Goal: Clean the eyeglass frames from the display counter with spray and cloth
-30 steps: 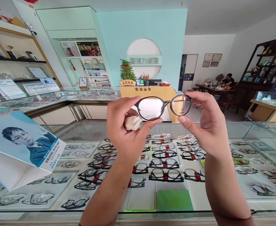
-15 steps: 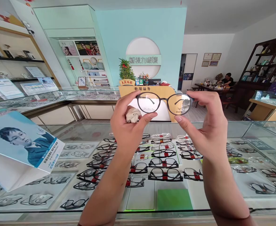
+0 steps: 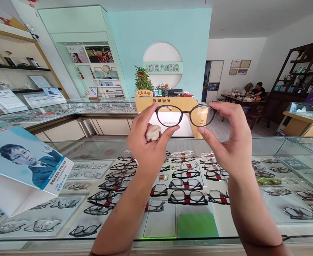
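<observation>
Two hands (image 3: 149, 144) (image 3: 229, 142), eyeglasses (image 3: 186, 112), lens (image 3: 202, 115) reading "SIMITE"

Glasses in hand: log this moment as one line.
left hand: grips glasses, white wad in palm; right hand: grips other side; glasses: raised, roughly level; case: rows of frames; card: left of hands

Left hand (image 3: 149, 137) pinched one side of dark-rimmed glasses (image 3: 186, 112) between thumb and forefinger, a crumpled pale cloth (image 3: 153, 133) tucked in its palm. Right hand (image 3: 229, 137) gripped the other side. Glasses were held level above the glass-topped desk (image 3: 113, 144). Rows of frames (image 3: 187, 197) lay under the glass, near a green panel (image 3: 198, 225). Folded display card (image 3: 28, 163) stood at left. Beyond: teal wall (image 3: 126, 46), seated person (image 3: 258, 91).
</observation>
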`<act>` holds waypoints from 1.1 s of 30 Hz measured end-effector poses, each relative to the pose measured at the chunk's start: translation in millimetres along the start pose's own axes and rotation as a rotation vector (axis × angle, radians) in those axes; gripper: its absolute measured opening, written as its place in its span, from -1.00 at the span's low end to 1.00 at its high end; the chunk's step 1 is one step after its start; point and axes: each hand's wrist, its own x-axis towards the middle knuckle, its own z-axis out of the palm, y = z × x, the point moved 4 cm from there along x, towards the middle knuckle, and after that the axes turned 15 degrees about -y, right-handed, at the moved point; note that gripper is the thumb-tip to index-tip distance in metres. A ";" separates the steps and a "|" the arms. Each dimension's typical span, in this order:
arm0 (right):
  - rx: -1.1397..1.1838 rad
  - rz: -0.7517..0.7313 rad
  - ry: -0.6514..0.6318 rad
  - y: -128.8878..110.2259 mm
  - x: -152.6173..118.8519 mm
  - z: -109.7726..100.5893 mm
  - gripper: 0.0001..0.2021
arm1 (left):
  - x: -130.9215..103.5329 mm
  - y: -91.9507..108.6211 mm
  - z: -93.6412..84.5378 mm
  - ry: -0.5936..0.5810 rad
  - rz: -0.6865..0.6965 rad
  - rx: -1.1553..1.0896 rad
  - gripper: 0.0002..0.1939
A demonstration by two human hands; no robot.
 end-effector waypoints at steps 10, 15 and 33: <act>0.008 0.039 0.005 5.1 -0.1 3.8 -0.52 | -2.0 4.3 -0.6 0.038 0.086 0.108 -0.31; 0.041 0.091 -0.015 10.6 -3.0 10.6 -0.49 | -2.7 3.9 1.3 0.044 0.100 0.155 -0.32; 0.065 0.137 0.058 0.1 -7.0 12.5 -0.54 | 3.6 -22.0 5.3 -0.044 -0.089 -0.101 -0.33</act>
